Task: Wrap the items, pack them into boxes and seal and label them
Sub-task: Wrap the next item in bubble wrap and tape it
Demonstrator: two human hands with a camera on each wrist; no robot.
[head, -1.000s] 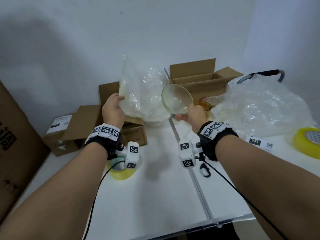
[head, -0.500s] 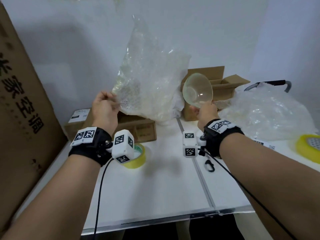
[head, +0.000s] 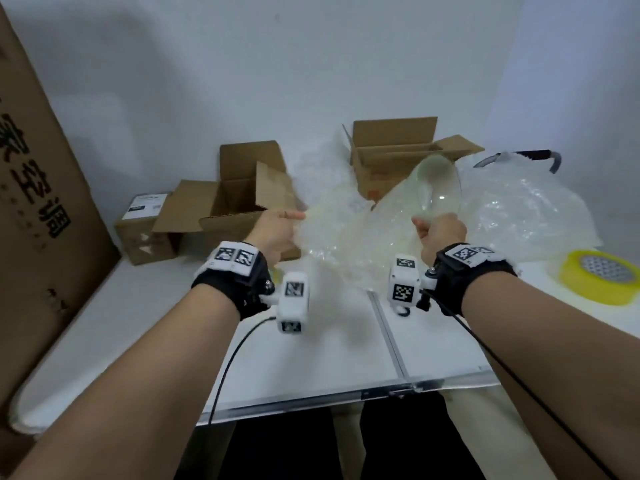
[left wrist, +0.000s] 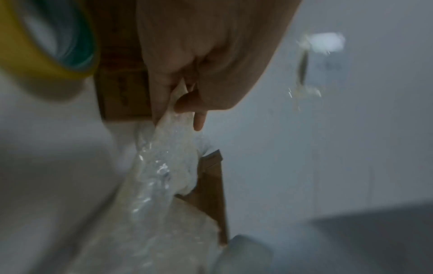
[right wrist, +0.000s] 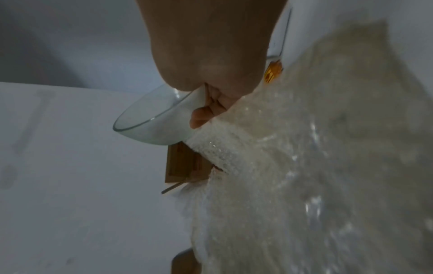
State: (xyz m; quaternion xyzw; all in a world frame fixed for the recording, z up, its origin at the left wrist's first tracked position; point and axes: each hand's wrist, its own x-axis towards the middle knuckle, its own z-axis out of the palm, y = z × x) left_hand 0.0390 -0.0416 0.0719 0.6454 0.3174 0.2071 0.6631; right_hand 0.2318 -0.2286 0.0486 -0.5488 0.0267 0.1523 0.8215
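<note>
We wear a black strap on each bare forearm, the left wrist band (head: 231,278) and the right wrist band (head: 474,278), each topped with white tags printed in black square codes. A white camera block (head: 293,301) with the same codes hangs from each, trailing a thin black cable (head: 228,362).

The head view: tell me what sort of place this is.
Probably a small packing or shipping station. Open cardboard boxes stand along the back of a white table, heaps of bubble wrap lie beside them, and a yellow roll of packing tape sits at the right edge.
</note>
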